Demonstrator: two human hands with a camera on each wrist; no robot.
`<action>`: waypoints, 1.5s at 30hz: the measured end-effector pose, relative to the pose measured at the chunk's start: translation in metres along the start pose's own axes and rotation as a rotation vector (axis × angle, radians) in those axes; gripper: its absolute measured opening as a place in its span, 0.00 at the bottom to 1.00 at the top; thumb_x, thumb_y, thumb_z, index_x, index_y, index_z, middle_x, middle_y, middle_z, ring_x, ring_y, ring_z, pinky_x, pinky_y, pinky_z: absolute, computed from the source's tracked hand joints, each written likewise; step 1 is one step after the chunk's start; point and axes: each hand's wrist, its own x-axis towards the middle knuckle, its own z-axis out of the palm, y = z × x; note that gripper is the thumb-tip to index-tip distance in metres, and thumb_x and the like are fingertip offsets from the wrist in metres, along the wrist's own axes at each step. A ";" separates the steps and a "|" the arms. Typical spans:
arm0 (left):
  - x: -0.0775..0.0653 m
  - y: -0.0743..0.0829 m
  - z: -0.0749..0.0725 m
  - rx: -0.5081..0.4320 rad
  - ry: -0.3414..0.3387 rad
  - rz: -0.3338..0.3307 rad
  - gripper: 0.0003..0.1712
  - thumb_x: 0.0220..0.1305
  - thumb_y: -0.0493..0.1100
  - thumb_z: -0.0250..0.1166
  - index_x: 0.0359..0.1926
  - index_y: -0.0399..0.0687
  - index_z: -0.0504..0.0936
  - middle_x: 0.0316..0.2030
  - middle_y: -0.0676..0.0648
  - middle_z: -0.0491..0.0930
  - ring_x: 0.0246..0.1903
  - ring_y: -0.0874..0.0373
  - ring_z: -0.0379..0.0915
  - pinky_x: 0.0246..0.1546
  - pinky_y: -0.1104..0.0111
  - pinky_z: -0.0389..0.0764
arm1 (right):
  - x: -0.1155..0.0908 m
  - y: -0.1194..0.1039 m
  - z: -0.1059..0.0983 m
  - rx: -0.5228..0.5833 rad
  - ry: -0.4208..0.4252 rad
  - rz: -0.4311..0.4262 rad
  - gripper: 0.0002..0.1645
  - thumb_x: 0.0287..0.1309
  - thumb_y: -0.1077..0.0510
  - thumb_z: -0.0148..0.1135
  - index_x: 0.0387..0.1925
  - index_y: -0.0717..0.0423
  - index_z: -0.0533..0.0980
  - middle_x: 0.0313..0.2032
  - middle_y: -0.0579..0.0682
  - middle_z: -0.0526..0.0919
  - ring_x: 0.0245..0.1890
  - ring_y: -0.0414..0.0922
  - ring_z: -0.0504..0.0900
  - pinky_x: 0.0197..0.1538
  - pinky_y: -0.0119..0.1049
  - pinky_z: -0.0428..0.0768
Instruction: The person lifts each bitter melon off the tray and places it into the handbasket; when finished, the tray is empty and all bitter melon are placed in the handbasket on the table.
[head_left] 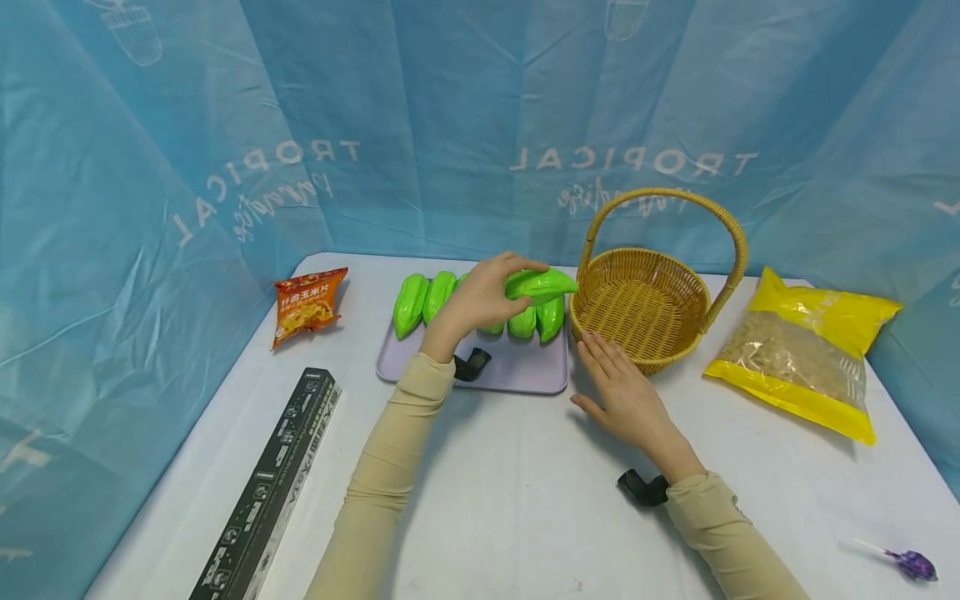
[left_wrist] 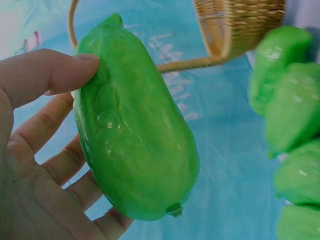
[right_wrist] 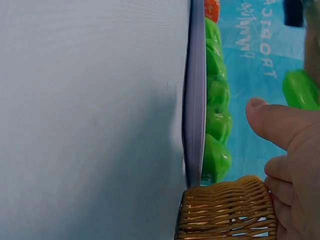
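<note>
My left hand [head_left: 486,293] holds a glossy green papaya-shaped fruit [left_wrist: 135,130] between thumb and fingers, above the right end of a lilac tray [head_left: 517,377]. Several more such green fruits [head_left: 411,305] lie in a row on that tray, partly hidden behind the hand. Just right of the tray stands a brown wicker basket [head_left: 637,304] with a tall arched handle, nothing visible inside. The tip of the held fruit comes close to the basket's left side in the head view. My right hand [head_left: 622,396], fingers straight, rests its fingertips at the basket's front rim.
An orange snack bag [head_left: 309,305] lies at the back left, with a long black box [head_left: 266,483] in front of it. Right of the basket is a yellow bag [head_left: 802,354] with a clear window. A purple lollipop [head_left: 911,564] lies at the front right. Blue cloth hangs behind.
</note>
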 end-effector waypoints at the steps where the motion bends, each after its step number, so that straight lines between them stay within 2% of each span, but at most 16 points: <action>1: 0.005 0.003 -0.001 0.006 -0.001 0.007 0.27 0.64 0.41 0.64 0.64 0.55 0.74 0.61 0.47 0.73 0.56 0.50 0.73 0.52 0.58 0.76 | 0.000 0.000 0.000 -0.001 0.003 -0.001 0.49 0.62 0.42 0.62 0.73 0.63 0.53 0.74 0.60 0.53 0.75 0.56 0.52 0.76 0.50 0.52; 4: 0.019 0.013 -0.001 0.022 -0.012 0.035 0.26 0.64 0.42 0.64 0.64 0.55 0.74 0.61 0.47 0.73 0.57 0.51 0.72 0.54 0.59 0.76 | 0.000 0.001 0.000 -0.006 0.011 -0.005 0.49 0.62 0.43 0.62 0.73 0.64 0.54 0.74 0.60 0.54 0.75 0.56 0.53 0.75 0.50 0.52; 11: 0.043 0.035 0.000 0.016 -0.024 0.080 0.26 0.65 0.43 0.63 0.64 0.54 0.74 0.61 0.47 0.74 0.53 0.54 0.73 0.51 0.62 0.75 | 0.000 0.001 0.000 -0.002 0.023 -0.018 0.48 0.62 0.43 0.62 0.73 0.65 0.55 0.73 0.62 0.55 0.74 0.57 0.54 0.75 0.51 0.53; 14: 0.053 0.044 0.002 0.025 -0.043 0.092 0.26 0.66 0.42 0.62 0.65 0.55 0.73 0.62 0.48 0.73 0.56 0.55 0.72 0.54 0.64 0.75 | 0.000 0.001 0.000 -0.005 0.027 -0.024 0.48 0.62 0.43 0.62 0.72 0.65 0.55 0.73 0.62 0.56 0.74 0.57 0.54 0.75 0.51 0.53; 20: 0.082 0.063 0.014 0.057 -0.132 0.107 0.27 0.67 0.41 0.61 0.66 0.55 0.72 0.65 0.52 0.71 0.64 0.58 0.67 0.62 0.67 0.71 | -0.002 0.006 0.000 -0.012 0.039 -0.032 0.48 0.61 0.43 0.62 0.72 0.65 0.56 0.73 0.61 0.56 0.74 0.57 0.54 0.75 0.51 0.54; 25: 0.106 0.071 0.027 0.061 -0.197 0.117 0.27 0.67 0.41 0.62 0.67 0.54 0.71 0.66 0.53 0.71 0.65 0.59 0.65 0.63 0.70 0.69 | -0.001 0.007 0.001 -0.003 0.040 -0.040 0.48 0.61 0.43 0.63 0.72 0.65 0.56 0.73 0.62 0.57 0.74 0.57 0.55 0.74 0.51 0.55; 33: 0.137 0.079 0.040 -0.005 -0.231 0.079 0.27 0.67 0.39 0.62 0.66 0.54 0.72 0.66 0.52 0.70 0.65 0.59 0.65 0.62 0.71 0.70 | 0.000 0.005 0.000 -0.014 0.037 -0.036 0.48 0.61 0.43 0.62 0.72 0.66 0.57 0.73 0.62 0.58 0.74 0.56 0.55 0.74 0.51 0.56; 36: 0.147 0.079 0.043 0.002 -0.244 0.067 0.27 0.67 0.40 0.62 0.66 0.54 0.71 0.66 0.52 0.70 0.65 0.59 0.65 0.63 0.71 0.70 | 0.001 0.004 0.000 -0.017 0.032 -0.033 0.48 0.62 0.43 0.62 0.71 0.66 0.57 0.72 0.62 0.59 0.74 0.56 0.55 0.75 0.50 0.55; 41: 0.161 0.078 0.051 0.006 -0.281 0.010 0.28 0.66 0.39 0.63 0.66 0.55 0.71 0.66 0.52 0.70 0.66 0.59 0.65 0.64 0.70 0.69 | 0.000 0.004 0.000 -0.017 0.012 -0.015 0.47 0.62 0.41 0.61 0.71 0.65 0.57 0.72 0.62 0.58 0.75 0.55 0.54 0.76 0.49 0.52; 45: 0.168 0.078 0.059 0.004 -0.295 -0.037 0.27 0.66 0.37 0.61 0.66 0.55 0.72 0.65 0.52 0.71 0.63 0.59 0.68 0.59 0.71 0.72 | 0.000 0.004 0.000 -0.018 0.026 -0.019 0.48 0.62 0.41 0.62 0.71 0.65 0.57 0.72 0.61 0.58 0.75 0.54 0.54 0.75 0.49 0.53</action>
